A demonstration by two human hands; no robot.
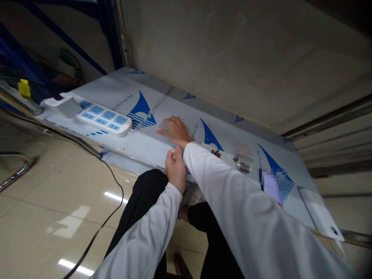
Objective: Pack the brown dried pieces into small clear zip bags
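Observation:
My right hand (176, 131) reaches across to the left, over the bench covered in blue-printed protective film (151, 149). Its fingers are spread and lie low over the surface, at a small clear plastic piece (163, 124), perhaps a bag, partly hidden beneath them. Just below the right wrist, at the bench's near edge, my left hand (176, 170) is closed with its fingertips pinched together. Whatever it may hold is too small to make out. Beside my right forearm lie small dark brown pieces (216, 153) and a clear plastic bag (243, 157) with similar dark bits.
A white power strip (101, 118) with a plugged-in adapter (65, 105) occupies the bench's left end. Toward the right are a phone (271, 188), partly blurred, and a white flat device (319, 213). A black cable (116, 180) trails onto the floor. Blue metal framing (109, 35) stands behind left.

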